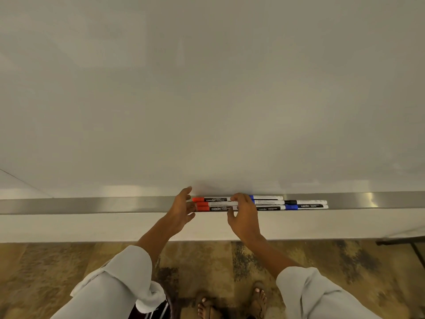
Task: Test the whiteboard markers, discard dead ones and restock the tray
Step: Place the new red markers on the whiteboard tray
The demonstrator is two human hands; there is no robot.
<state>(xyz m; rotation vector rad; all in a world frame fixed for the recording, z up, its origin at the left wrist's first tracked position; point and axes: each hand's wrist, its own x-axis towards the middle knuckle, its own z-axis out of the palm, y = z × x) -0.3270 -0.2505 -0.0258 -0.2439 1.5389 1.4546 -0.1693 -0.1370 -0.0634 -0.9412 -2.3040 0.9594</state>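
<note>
The person is wearing a pale grey-white shirt, its left sleeve (pixel 128 268) and right sleeve (pixel 305 288) rolled up the forearms, and sandals (pixel 258 300) showing at the frame's lower middle.

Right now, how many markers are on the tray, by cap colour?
Red-capped markers: 3
Blue-capped markers: 3
Black-capped marker: 1
Marker with cap hidden behind the right hand: 1
Total: 8

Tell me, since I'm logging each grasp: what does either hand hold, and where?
The right hand seems to pinch the red markers on the tray at their white barrels. The left hand holds nothing, fingers open by the red caps.
</note>
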